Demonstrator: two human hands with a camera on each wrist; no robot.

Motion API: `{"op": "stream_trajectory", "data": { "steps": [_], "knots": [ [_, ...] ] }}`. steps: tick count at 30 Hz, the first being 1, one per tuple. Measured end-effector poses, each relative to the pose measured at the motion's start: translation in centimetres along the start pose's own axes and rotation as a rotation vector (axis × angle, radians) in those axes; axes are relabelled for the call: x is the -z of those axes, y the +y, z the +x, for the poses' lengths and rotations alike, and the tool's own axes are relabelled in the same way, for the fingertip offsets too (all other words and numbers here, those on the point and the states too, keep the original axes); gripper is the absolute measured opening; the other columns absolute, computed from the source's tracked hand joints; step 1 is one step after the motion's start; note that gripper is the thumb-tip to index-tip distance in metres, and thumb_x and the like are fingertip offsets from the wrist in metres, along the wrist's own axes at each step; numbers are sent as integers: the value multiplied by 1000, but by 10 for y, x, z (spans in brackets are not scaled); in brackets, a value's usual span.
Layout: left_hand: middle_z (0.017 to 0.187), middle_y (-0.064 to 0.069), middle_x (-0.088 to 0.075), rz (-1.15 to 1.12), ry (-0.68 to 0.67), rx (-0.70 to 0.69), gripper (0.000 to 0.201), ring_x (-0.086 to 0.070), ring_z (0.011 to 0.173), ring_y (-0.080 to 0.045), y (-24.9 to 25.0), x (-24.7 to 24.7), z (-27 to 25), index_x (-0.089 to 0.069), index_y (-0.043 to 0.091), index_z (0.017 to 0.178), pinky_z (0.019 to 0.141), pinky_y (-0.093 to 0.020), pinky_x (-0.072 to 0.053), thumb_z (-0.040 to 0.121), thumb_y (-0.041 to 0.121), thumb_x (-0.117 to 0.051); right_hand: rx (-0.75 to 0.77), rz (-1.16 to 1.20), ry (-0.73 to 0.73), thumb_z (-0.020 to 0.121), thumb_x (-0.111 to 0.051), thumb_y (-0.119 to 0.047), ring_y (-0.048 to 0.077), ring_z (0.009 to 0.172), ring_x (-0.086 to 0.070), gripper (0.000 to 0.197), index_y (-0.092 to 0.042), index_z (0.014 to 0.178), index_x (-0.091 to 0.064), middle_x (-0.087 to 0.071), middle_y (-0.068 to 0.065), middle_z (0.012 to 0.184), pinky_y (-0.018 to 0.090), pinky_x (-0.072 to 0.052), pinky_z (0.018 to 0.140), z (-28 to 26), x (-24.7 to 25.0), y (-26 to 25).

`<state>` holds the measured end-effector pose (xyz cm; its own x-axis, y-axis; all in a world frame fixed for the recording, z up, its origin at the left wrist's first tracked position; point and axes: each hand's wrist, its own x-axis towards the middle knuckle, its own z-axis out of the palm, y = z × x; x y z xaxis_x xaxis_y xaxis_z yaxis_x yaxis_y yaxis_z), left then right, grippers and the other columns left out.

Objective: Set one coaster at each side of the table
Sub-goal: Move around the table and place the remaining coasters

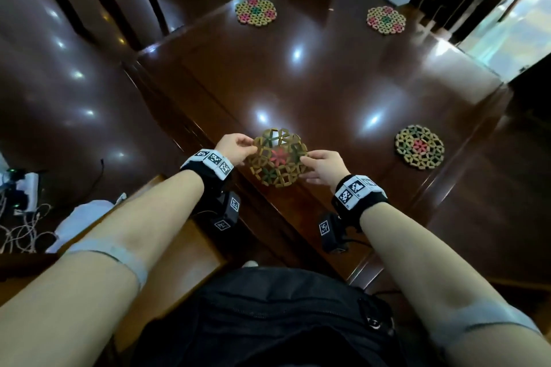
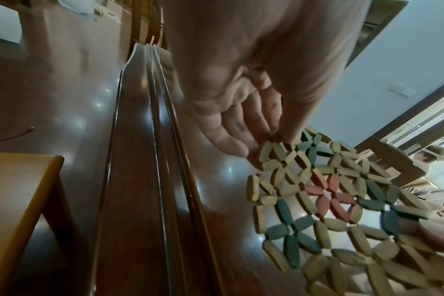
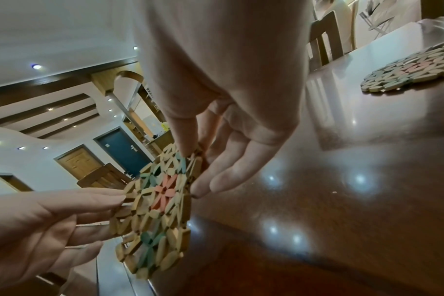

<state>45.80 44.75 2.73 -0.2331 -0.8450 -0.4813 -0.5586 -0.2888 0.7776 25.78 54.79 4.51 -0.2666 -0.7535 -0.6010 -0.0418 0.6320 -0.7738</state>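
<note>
From the head view, the left hand [image 1: 235, 147] and right hand [image 1: 323, 168] each pinch an edge of the held coaster [image 1: 278, 157], lower centre, above the bench [image 1: 328, 83] edge; three laid coasters [image 1: 255, 12] sit elsewhere. The left wrist view shows fingertips [image 2: 287, 128] clamped on its rim. In the right wrist view it hangs tilted; best level it, lower it flat, then release both grips together.

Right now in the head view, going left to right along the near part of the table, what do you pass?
Left hand → held coaster → right hand → flat coaster lying on the table.
</note>
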Motion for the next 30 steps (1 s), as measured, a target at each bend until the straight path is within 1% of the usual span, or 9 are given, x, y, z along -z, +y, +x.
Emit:
{"op": "stream_trajectory", "data": {
  "steps": [2, 4, 8, 11, 14, 20, 23, 25, 30],
  "knots": [
    [102, -7, -64, 12, -31, 13, 25, -58, 90, -16, 4, 2, 1, -65, 9, 112, 63, -25, -54, 88, 15, -65, -2, 2, 22, 90, -61, -16, 9, 55, -68, 22, -15, 111, -60, -68, 1, 85, 24, -55, 57, 1, -3, 0],
    [104, -8, -65, 27, -24, -4, 28, -58, 89, -15, 7, 4, 5, -65, 6, 116, 53, -17, -53, 88, 14, -64, 10, -21, 28, 89, -59, -14, 12, 58, -67, 30, -14, 119, -57, -68, 6, 94, 24, -52, 55, 3, -4, -1],
    [111, -10, -68, 56, -4, -15, 27, -60, 88, -15, 7, -1, 16, -66, 8, 114, 51, -19, -52, 88, 15, -64, 26, -71, 10, 89, -57, -11, 16, 64, -67, 29, -14, 117, -55, -67, 10, 103, 25, -51, 57, 9, -2, -2],
    [114, -10, -68, 69, -1, -17, 28, -61, 90, -15, 4, -3, 23, -66, 9, 115, 44, -15, -50, 88, 16, -65, 2, -101, 10, 90, -55, -11, 15, 65, -66, 36, -10, 125, -52, -65, 7, 106, 26, -50, 61, 13, -4, -1],
    [115, -9, -68, 75, -33, 6, 29, -61, 92, -15, 2, -6, 30, -65, 10, 116, 44, -16, -48, 88, 16, -65, -25, -141, 18, 92, -52, -16, 17, 69, -67, 37, -10, 128, -50, -63, 6, 111, 23, -45, 54, 17, -7, 3],
    [113, -9, -65, 111, -136, 47, 37, -60, 93, -18, 10, -1, 64, -63, 11, 121, 52, -23, -45, 84, 12, -70, -50, -161, 16, 93, -49, -17, 22, 87, -68, 35, -10, 128, -48, -64, 9, 118, 24, -44, 56, 36, -11, -3],
    [101, -7, -62, 154, -178, 31, 37, -58, 89, -18, 20, 2, 88, -63, 9, 120, 52, -24, -44, 83, 9, -70, -72, -136, 45, 94, -48, -16, 26, 96, -69, 35, -9, 128, -48, -62, 7, 110, 25, -44, 60, 47, -12, -10],
    [99, -6, -62, 193, -219, 19, 37, -58, 89, -18, 28, 5, 109, -64, 10, 119, 53, -24, -46, 83, 7, -70, -97, -119, 71, 94, -49, -17, 24, 92, -69, 34, -8, 127, -50, -62, 6, 106, 26, -45, 61, 58, -15, -15],
    [102, -10, -69, 304, -409, -14, 36, -66, 87, -23, 46, 18, 170, -67, 12, 113, 44, -20, -44, 79, 1, -71, -149, -158, 205, 90, -56, -29, 24, 92, -71, 19, -16, 103, -62, -72, 12, 104, 39, -53, 84, 95, -25, -26]
  ]
}}
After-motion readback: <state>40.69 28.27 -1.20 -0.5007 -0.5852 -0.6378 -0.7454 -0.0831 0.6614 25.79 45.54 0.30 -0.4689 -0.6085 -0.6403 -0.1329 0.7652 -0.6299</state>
